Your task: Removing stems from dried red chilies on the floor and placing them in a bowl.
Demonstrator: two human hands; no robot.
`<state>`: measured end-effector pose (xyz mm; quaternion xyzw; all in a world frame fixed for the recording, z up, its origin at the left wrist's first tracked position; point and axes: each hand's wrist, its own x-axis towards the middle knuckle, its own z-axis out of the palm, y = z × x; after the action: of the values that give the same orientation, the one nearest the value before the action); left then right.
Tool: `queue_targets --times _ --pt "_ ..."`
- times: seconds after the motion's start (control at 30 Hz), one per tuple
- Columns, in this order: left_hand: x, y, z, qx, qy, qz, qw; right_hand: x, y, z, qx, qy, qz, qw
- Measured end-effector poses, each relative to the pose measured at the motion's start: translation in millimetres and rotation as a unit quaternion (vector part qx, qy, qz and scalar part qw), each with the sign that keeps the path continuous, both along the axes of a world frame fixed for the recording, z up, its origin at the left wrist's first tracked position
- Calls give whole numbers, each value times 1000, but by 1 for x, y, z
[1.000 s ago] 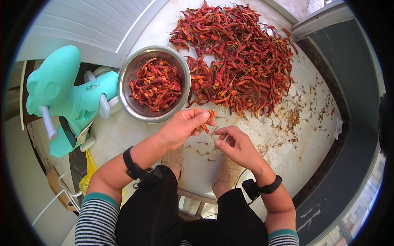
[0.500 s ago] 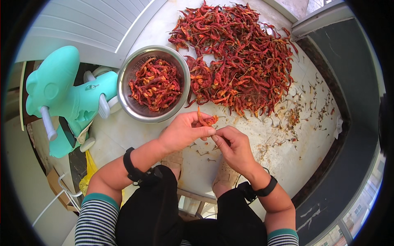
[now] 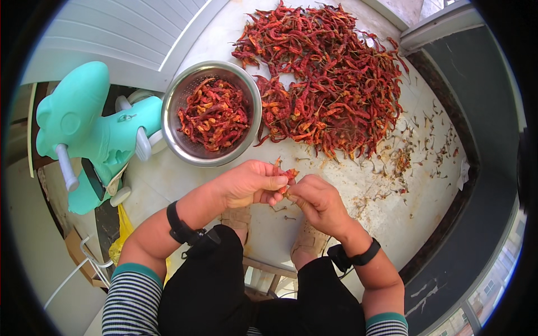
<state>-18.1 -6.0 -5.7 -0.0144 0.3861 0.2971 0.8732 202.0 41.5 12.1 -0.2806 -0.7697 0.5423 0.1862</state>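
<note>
My left hand [image 3: 253, 183] is closed around dried red chillies [image 3: 290, 175], whose wrinkled ends stick out past the thumb and fingers. Right beside it, my right hand [image 3: 319, 203] pinches at the lower end of the held chillies; what lies between its fingertips is too small to make out. Ahead and to the left stands a steel colander [image 3: 170, 141] with dried red chillies [image 3: 214, 115] inside. A wide heap of dried chillies [image 3: 330, 84], many with stems, spreads over the pale floor [image 3: 168, 182] beyond my hands.
Loose stems [image 3: 443, 140] and crumbs lie scattered to the right of the heap, by a dark wall panel [image 3: 476, 89]. A turquoise ride-on toy [image 3: 84, 123] stands at the left, near a yellow plastic bag [image 3: 121, 232]. My feet rest on the floor below my hands.
My left hand has turned and its fingers have curled further around the chillies. The right hand has shifted slightly, its fingertips now against the chillies' lower end.
</note>
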Motion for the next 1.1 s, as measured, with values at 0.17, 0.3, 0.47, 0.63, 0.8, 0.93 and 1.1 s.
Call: queue_targets --times 0.17,0.3,0.47,0.63,0.8,0.93,1.1 --pt "-14 5 -4 168 267 -75 946 14 -18 -25 57 -85 90 991" --pt "-46 5 -19 356 644 -99 670 28 -28 -42 167 -219 127 953" --pt "-82 15 -22 409 798 -128 424 33 -13 -54 203 -294 112 927" --pt "-96 14 -36 447 772 -251 376 39 8 -66 235 -342 -4 910" --pt "-108 3 -35 335 813 -273 390 42 28 -93 220 -407 -133 876" --pt "-82 11 -13 388 817 -236 354 29 39 -103 239 -437 -149 854" --pt "-39 23 16 481 735 -191 438 30 43 -120 166 -406 -228 869"
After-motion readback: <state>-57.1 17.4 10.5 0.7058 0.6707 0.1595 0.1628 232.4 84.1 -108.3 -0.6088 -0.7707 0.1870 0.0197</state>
